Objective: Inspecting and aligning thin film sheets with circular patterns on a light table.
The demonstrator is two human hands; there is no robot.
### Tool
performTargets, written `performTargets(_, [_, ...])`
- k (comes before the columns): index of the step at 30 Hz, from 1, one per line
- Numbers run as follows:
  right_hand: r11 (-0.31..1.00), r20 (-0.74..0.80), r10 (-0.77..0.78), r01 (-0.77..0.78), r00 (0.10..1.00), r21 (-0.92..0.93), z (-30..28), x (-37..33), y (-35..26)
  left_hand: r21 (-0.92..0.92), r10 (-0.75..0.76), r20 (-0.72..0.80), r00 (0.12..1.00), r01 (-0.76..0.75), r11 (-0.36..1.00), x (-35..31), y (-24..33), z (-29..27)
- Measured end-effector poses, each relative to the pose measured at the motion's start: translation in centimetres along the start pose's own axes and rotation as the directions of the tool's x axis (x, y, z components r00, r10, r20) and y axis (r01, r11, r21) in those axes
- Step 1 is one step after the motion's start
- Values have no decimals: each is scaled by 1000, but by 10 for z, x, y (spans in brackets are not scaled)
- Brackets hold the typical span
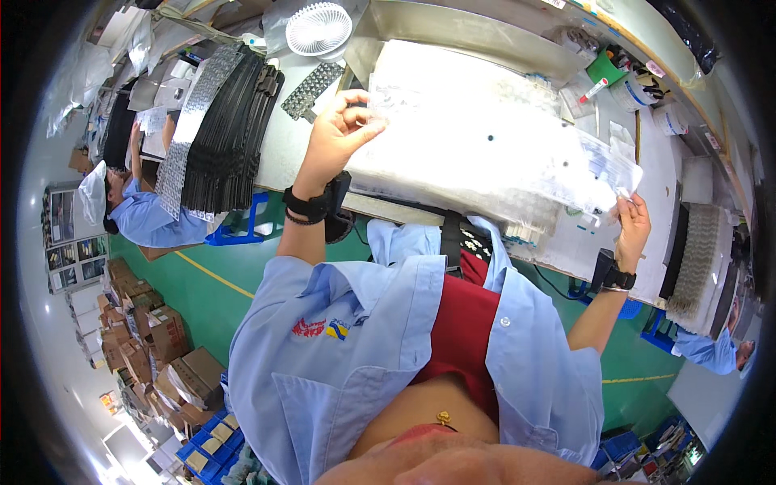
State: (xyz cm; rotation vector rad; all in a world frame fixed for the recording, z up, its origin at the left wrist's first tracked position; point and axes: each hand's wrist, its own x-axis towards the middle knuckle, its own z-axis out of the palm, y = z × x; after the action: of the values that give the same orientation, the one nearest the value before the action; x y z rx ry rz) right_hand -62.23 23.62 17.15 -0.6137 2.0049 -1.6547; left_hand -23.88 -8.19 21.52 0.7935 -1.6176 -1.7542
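Over a brightly lit white work surface point(461, 121), both my hands are raised, one at each side. My left hand point(343, 133) is closed in a pinch at the left edge, on a thin clear plastic piece point(396, 99) that is washed out by glare. At the right end, my right hand point(633, 228) grips the corner of a clear plastic sheet point(610, 166) between thumb and fingers. Whether the two clear pieces are one and the same, I cannot tell. Several small dark dots show on or under the plastic.
Left of the surface lies a long stack of black trays point(230, 137), near a dotted strip point(311, 89) and a white round fan point(318, 29). A red-capped marker point(594, 89) and a green holder point(605, 69) stand at the back right. A co-worker point(153, 210) sits at far left.
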Motion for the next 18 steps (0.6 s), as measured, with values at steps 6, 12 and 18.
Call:
performTargets(6, [954,-67,-283,288,957,85,-30,0,12,293,475,-11,880,-451,843,4,15,11])
performTargets(12, [913,-109,-400,406,910,45,-39,-4,16,497,715,227,661,-710,499,11,18,7])
performTargets(18, [884,-104,-461,447,881,-136,-36,-7,13,570,750,262,607,-724,387,16,23,10])
